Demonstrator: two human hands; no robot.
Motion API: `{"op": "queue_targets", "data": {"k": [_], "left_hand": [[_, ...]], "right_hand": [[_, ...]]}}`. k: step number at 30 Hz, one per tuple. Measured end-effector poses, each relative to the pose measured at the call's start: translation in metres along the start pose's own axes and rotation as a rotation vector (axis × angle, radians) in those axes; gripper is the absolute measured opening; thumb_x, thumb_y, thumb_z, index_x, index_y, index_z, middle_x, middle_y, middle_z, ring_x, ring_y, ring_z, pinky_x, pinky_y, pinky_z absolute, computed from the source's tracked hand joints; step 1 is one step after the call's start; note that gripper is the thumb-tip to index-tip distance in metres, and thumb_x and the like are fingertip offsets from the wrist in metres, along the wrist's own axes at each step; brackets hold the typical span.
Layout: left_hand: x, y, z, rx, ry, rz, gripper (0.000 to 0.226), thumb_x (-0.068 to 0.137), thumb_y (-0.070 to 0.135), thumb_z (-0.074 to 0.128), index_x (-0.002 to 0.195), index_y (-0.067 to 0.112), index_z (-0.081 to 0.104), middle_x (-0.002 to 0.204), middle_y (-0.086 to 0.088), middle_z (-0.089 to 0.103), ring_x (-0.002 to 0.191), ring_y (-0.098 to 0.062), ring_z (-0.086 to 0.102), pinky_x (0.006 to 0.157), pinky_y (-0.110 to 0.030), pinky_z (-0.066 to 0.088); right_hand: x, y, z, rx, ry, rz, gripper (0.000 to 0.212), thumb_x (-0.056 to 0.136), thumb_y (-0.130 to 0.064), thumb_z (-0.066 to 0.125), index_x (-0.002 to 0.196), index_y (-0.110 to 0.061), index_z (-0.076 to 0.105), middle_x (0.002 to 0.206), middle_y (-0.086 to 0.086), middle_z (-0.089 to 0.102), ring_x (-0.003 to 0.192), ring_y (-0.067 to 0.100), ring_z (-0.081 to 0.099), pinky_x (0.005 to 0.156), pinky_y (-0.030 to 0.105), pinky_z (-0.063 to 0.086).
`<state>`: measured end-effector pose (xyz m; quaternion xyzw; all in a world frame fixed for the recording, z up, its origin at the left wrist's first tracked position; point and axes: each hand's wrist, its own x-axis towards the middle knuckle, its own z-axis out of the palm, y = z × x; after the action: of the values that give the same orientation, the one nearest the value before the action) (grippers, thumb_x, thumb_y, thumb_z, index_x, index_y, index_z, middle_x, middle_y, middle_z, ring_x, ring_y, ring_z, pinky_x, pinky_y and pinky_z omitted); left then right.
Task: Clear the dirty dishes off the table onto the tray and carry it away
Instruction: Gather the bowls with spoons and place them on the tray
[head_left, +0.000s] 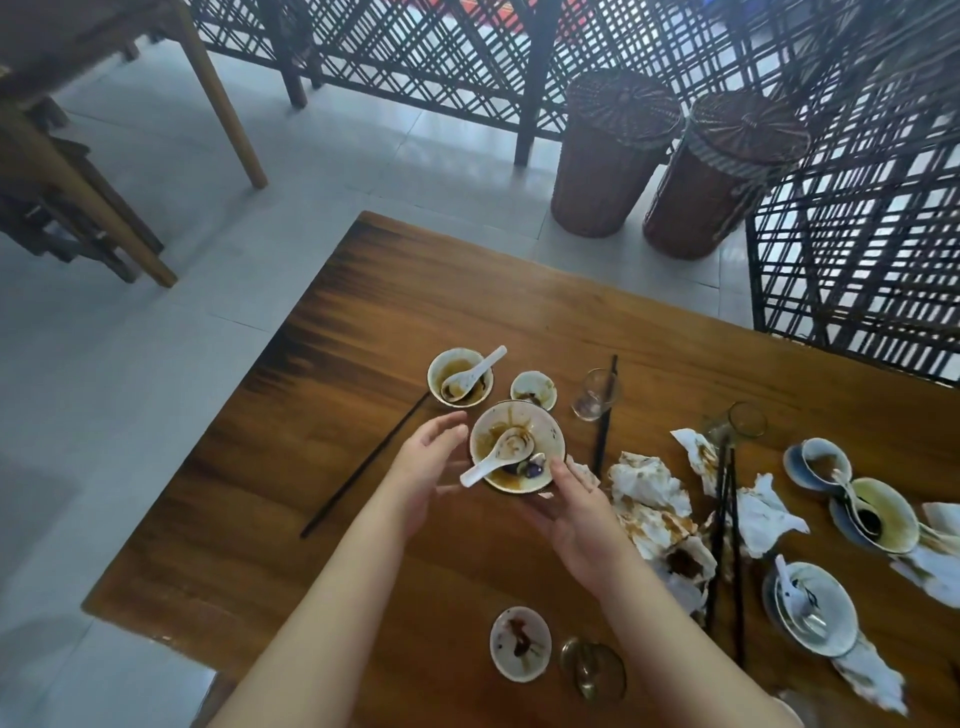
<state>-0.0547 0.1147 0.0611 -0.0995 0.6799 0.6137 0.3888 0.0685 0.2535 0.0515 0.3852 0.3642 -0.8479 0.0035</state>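
Closest up are two bare forearms coming in from the bottom edge, over a brown wooden table (415, 312). The right hand (576, 525) has hold of the white ceramic bowl with a dark rim (540, 434): thumb hooked over the near rim, the other fingers wrapped under the near side. The left hand (423, 467) is right beside the bowl's left edge with fingers relaxed and spread, not gripping anything. Can't tell if it actually touches the bowl.

The bowl is pretty grubby: brown sauce smeared up the inside, some dark purplish scraps at the near side, and a white ceramic soup spoon (501, 452) lying in it with the handle sticking out over the near-left rim. It sits near the middle of the table, and I honestly can't tell if it's lifted or resting on the wood.

Just behind it are a smaller sauce-stained white bowl with its own spoon (441, 366) and a little white sauce dish (533, 389), with a clear drinking glass (596, 394) to the right. A long black chopstick (363, 467) lies to the left. Crumpled, stained white napkins (649, 488) pile up on the right, just beside the right hand. A small stained white saucer (520, 643) sits at the near edge.
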Motion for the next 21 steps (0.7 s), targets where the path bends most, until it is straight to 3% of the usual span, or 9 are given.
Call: {"op": "queue_targets", "data": {"k": [3,6,8,14,21], "left_hand": [[0.021,0.006,-0.002,-0.083,0.05,-0.05,0.023,0.098,0.026,0.053,0.121,0.023,0.055,0.11,0.002,0.064,0.097,-0.021,0.064,0.072,-0.036,0.058],[0.046,0.009,-0.004,-0.179,0.119,-0.114,0.037,0.097,0.026,0.055,0.132,0.016,0.048,0.121,-0.004,0.059,0.113,-0.025,0.058,0.093,-0.043,0.053],[0.06,0.01,-0.005,-0.248,0.144,-0.155,0.039,0.096,0.025,0.056,0.133,0.015,0.046,0.126,-0.008,0.055,0.118,-0.028,0.054,0.098,-0.044,0.048],[0.09,0.005,-0.001,-0.339,0.227,-0.258,0.048,0.092,0.02,0.061,0.136,0.01,0.044,0.123,-0.015,0.061,0.105,-0.031,0.062,0.079,-0.042,0.053],[0.097,0.006,0.005,-0.477,0.205,-0.262,0.051,0.095,0.016,0.058,0.142,0.015,0.038,0.131,-0.016,0.054,0.112,-0.035,0.059,0.087,-0.043,0.052]], "right_hand": [[0.005,-0.005,0.001,0.042,0.044,-0.009,0.036,0.096,-0.02,0.053,0.129,-0.007,0.054,0.127,0.016,0.062,0.112,0.029,0.063,0.088,0.041,0.056],[0.011,-0.01,-0.001,0.099,0.077,0.0,0.034,0.096,-0.018,0.051,0.128,-0.006,0.056,0.127,0.016,0.063,0.115,0.029,0.061,0.085,0.04,0.057],[0.013,-0.012,-0.003,0.136,0.093,0.009,0.034,0.096,-0.018,0.051,0.128,-0.007,0.056,0.126,0.016,0.063,0.118,0.03,0.059,0.08,0.039,0.059],[0.023,-0.016,-0.01,0.177,0.159,0.026,0.033,0.097,-0.019,0.052,0.127,-0.007,0.055,0.119,0.014,0.068,0.108,0.027,0.066,0.085,0.042,0.057],[0.028,-0.017,-0.011,0.199,0.174,0.017,0.032,0.097,-0.017,0.051,0.127,-0.006,0.056,0.121,0.016,0.066,0.114,0.029,0.062,0.081,0.04,0.059]]}}
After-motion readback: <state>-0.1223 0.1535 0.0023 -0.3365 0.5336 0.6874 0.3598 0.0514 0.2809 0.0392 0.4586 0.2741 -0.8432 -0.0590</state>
